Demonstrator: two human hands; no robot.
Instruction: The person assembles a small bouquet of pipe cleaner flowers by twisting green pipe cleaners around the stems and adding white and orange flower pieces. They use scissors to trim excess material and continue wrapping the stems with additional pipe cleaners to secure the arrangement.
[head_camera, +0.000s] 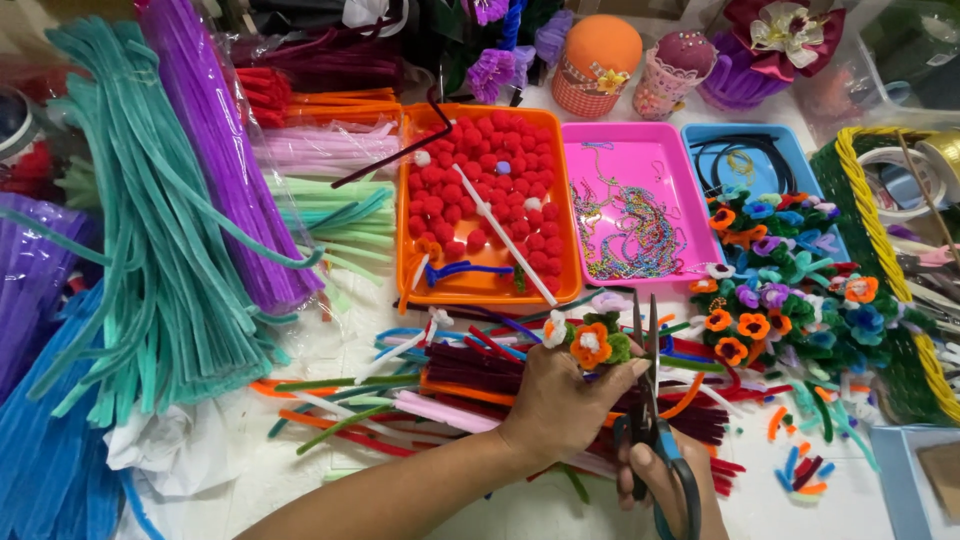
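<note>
Right hand (655, 470) at bottom center grips open scissors (648, 400), left hand (560, 400) pinches an orange pipe-cleaner flower (590, 343) at frame center over the tabletop (260, 470) stem pile, trimming step seemingly underway, needing blades aligned on the stem.

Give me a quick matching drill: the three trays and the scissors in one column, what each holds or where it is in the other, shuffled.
Things:
1. orange tray
2. pink tray
3. blue tray
4. scissors

Contents or place:
A. black hoops
B. in the right hand
C. red pompoms
D. thin coloured chains

Pairs: 1-C, 2-D, 3-A, 4-B.

The left hand holds an orange flower by the blades.
</note>
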